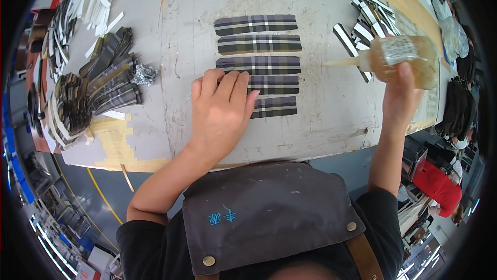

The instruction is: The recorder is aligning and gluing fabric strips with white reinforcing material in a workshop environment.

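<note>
Several plaid fabric strips (259, 44) in grey, green and white lie one below another in a column at the middle of the table. My left hand (220, 106) rests over the left ends of the lower strips, its fingertips touching them and its thumb apart from the fingers. That hand hides part of those strips. Raised at the right, my right hand (403, 93) is closed around a squeeze bottle (414, 75) of cloudy amber liquid with a white label. The bottle lies sideways, its narrow pale nozzle (341, 62) pointing left, apart from the strips.
Bundled plaid pieces (111, 80) lie at the left beside a crumpled silver ball (144, 74). White strips (101, 0) are heaped at the far left, and dark and white strips (370, 13) at the far right. Masking tape (111, 142) covers the front left edge of the table (321, 140).
</note>
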Tool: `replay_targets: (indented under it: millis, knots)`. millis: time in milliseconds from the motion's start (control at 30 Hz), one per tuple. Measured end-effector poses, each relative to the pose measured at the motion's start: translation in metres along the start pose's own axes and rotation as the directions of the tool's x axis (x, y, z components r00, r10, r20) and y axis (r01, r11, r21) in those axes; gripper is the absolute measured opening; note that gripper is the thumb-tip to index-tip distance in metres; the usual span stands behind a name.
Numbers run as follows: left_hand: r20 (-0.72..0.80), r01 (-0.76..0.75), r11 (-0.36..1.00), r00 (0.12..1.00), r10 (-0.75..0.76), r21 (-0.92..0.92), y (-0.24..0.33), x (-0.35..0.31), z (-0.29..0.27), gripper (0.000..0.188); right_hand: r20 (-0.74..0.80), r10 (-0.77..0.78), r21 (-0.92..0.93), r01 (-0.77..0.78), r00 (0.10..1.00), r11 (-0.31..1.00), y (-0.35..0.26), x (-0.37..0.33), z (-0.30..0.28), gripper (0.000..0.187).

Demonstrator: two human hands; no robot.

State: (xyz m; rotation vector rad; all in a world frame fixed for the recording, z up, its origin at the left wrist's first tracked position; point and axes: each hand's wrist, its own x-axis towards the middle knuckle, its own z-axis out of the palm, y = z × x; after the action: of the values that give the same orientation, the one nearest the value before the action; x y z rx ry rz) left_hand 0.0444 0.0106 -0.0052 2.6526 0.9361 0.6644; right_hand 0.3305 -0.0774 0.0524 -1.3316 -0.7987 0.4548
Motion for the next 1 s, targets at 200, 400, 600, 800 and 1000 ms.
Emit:
replay_targets:
  millis: [200, 400, 600, 800, 1000]
  knots:
    - [-0.051, -0.018, 0.999, 0.999, 0.016, -0.037, -0.006, 0.001, 0.0, 0.033, -0.018, 0.123, 0.309, -0.112, 0.992, 0.944, -0.003, 0.01, 0.008, 0.051]
    - [-0.1, 0.016, 1.0, 0.995, -0.018, -0.02, -0.017, 0.011, -0.003, 0.03, 0.132, -0.011, 0.047, 0.005, 0.991, 0.999, 0.021, 0.014, 0.055, 0.066]
    - [-0.084, 0.04, 0.998, 0.996, -0.035, 0.056, -0.028, 0.012, 0.001, 0.031, 0.302, -0.109, -0.17, 0.166, 0.947, 0.971, 0.024, 0.007, 0.12, 0.064]
    - [-0.051, 0.055, 0.997, 0.997, -0.052, 0.062, -0.031, 0.015, 0.007, 0.033, 0.392, -0.158, -0.059, 0.196, 0.906, 0.979, 0.038, 0.007, 0.154, 0.072]
    - [-0.025, 0.078, 0.996, 0.997, -0.077, 0.043, -0.031, 0.016, 0.007, 0.034, 0.407, -0.155, -0.134, 0.227, 0.9, 0.965, 0.042, 0.012, 0.159, 0.086]
